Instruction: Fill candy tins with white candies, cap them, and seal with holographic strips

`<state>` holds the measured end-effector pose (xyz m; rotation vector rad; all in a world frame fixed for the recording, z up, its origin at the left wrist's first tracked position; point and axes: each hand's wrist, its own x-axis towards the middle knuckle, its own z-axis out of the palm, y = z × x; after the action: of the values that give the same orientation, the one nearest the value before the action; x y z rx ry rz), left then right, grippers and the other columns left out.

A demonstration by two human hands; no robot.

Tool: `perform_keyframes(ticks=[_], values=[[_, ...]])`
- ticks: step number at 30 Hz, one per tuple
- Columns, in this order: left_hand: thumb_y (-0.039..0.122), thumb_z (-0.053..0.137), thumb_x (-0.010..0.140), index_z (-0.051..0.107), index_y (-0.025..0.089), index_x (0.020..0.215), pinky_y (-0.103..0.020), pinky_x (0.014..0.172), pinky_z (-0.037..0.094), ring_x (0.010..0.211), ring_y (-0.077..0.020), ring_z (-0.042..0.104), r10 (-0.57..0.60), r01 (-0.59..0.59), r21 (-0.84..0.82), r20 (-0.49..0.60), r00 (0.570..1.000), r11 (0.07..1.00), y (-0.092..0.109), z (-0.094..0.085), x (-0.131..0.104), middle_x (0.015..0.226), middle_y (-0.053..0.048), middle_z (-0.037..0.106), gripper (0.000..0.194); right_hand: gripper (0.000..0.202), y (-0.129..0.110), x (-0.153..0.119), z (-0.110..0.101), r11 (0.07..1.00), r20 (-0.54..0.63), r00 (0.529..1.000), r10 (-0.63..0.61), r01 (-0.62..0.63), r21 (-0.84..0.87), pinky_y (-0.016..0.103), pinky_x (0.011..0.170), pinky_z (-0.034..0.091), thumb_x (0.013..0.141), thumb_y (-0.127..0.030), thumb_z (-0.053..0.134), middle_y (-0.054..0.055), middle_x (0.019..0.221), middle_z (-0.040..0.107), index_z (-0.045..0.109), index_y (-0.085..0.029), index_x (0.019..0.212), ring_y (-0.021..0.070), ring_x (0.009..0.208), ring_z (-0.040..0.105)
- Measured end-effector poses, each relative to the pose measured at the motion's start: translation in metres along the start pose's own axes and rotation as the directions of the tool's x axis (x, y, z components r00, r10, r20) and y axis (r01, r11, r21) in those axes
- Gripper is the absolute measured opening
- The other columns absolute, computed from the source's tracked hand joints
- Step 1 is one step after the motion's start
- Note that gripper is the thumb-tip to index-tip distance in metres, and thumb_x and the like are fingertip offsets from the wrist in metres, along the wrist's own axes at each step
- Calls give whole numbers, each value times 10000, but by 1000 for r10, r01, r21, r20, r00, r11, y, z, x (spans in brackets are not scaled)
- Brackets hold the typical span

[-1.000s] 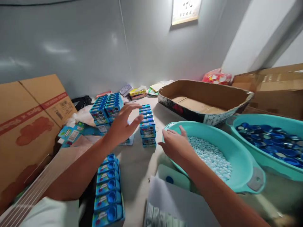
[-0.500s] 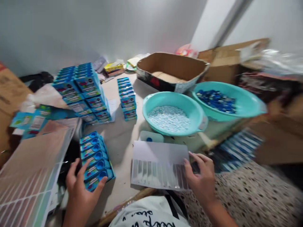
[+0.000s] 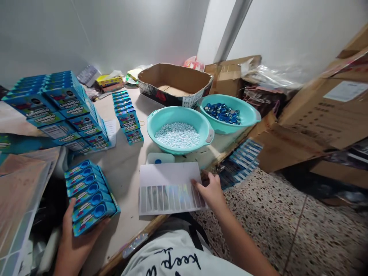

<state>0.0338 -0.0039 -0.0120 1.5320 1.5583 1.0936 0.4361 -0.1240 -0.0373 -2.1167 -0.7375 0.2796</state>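
At the near left, my left hand (image 3: 76, 237) is wrapped round the near end of a blue display box (image 3: 92, 191) filled with a row of small blue packs with round caps. My right hand (image 3: 211, 191) rests at the right edge of a white sheet with shiny strip stickers (image 3: 169, 199), its thumb and finger at the edge. Behind the sheet lies a small translucent container (image 3: 168, 157) with a blue disc. Farther back stand a turquoise basin of small white candies (image 3: 179, 115) and another basin holding blue caps (image 3: 247, 111).
Stacked blue boxes (image 3: 77, 103) stand at the back left, with a shorter stack (image 3: 128, 119) beside them. An open cardboard tray (image 3: 172, 82) is behind the basins. Sticker sheets (image 3: 20, 199) lie at left; cartons (image 3: 327, 111) stand at right.
The view has turned right. My left hand has gone from spread fingers over the display box to gripping its near end. My right hand stays at the sheet's right edge.
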Motion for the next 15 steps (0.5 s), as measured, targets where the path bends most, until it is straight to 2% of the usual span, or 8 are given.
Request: perform_keyframes(ticks=[4, 6, 8, 10, 12, 13, 14, 15], values=[[451, 951, 534, 368, 314, 1550, -571, 1027, 567, 1124, -354, 712, 13, -12, -19, 50, 999, 1000, -3, 1, 11, 1376, -130, 635, 1179, 735, -2, -6, -5, 959, 86, 985, 147, -164, 233, 421, 779, 622, 632, -460, 820, 97, 1054, 650, 582, -199, 1276, 272, 863, 704], [458, 958, 524, 394, 319, 1524, -570, 1038, 559, 1144, -358, 706, 32, -30, -20, 75, 997, 999, -4, 0, 16, 1391, -125, 626, 1157, 820, -5, -13, -11, 877, 126, 955, 267, -295, 379, 398, 723, 631, 566, -449, 877, 76, 1028, 677, 538, -217, 1276, 274, 863, 719], [463, 947, 557, 392, 316, 1516, -552, 1038, 563, 1160, -353, 704, 40, -36, -34, 122, 992, 999, -2, 1, 21, 1389, -120, 632, 1118, 798, -10, -22, -17, 752, 234, 909, 344, -416, 510, 386, 686, 637, 525, -423, 922, 58, 998, 712, 545, -247, 1207, 270, 842, 734], [463, 924, 616, 365, 315, 1528, -519, 1021, 579, 1153, -334, 714, 38, -29, -52, 182, 982, 998, 3, 4, 27, 1371, -119, 648, 1080, 689, -17, -33, -20, 648, 414, 844, 340, -529, 548, 385, 651, 636, 535, -410, 939, 54, 945, 750, 595, -247, 1110, 266, 787, 741], [479, 910, 640, 325, 313, 1552, -513, 1014, 581, 1159, -332, 714, 24, -13, -49, 224, 974, 999, 9, 8, 32, 1368, -132, 653, 1097, 581, -25, -45, -22, 614, 542, 785, 299, -594, 520, 393, 644, 634, 549, -436, 947, 69, 886, 775, 658, -217, 1004, 270, 748, 743], [493, 907, 637, 308, 308, 1565, -524, 1024, 572, 1182, -343, 704, 19, -9, -41, 233, 972, 999, 13, 10, 35, 1378, -144, 646, 1121, 546, -30, -51, -23, 625, 562, 781, 273, -588, 513, 394, 653, 633, 559, -462, 946, 76, 859, 780, 685, -201, 962, 273, 745, 745], [504, 911, 623, 305, 301, 1573, -535, 1042, 557, 1230, -362, 677, 22, -15, -28, 240, 971, 999, 17, 11, 38, 1410, -161, 623, 1144, 517, -36, -55, -25, 657, 552, 801, 232, -547, 518, 387, 661, 630, 577, -487, 940, 78, 836, 784, 709, -188, 930, 271, 746, 745], [510, 918, 604, 326, 295, 1572, -542, 1076, 530, 1312, -387, 620, 41, -40, -8, 236, 971, 999, 21, 10, 40, 1483, -181, 563, 1155, 479, -42, -58, -28, 706, 515, 841, 168, -467, 532, 369, 651, 623, 608, -503, 927, 75, 812, 784, 730, -181, 903, 264, 737, 743]])
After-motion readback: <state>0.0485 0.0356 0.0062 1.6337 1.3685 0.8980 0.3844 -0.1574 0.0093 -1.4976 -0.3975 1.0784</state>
